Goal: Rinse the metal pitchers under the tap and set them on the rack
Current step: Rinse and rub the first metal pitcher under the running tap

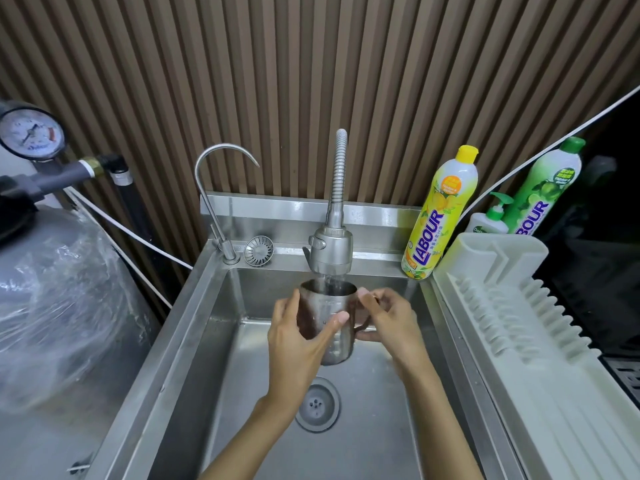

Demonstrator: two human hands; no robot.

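One steel pitcher point(327, 306), cylindrical with a dull brushed wall, is held upright above the sink point(194, 341), straight under the tap point(330, 251), whose thin stream falls into its open mouth. The left hand point(298, 341) wraps the body from the left, fingers curled behind it and the thumb laid across the front. The right hand point(388, 323) grips the looped handle on the pitcher's right side, thumb up near the rim, fingers closed round the strap. The tap has a ribbed flexible neck and a chunky round spray head. The sink is a stainless, square-cornered basin with a round drain point(317, 405) below the pitcher. The rack point(519, 306) lies just right of the sink: off-white moulded plastic with rows of blunt pegs and long grooves. A yellow bottle point(438, 216) stands on the ledge between tap and rack. A perforated metal strainer point(258, 250) leans on the back ledge beside a slim gooseneck spout point(214, 188).
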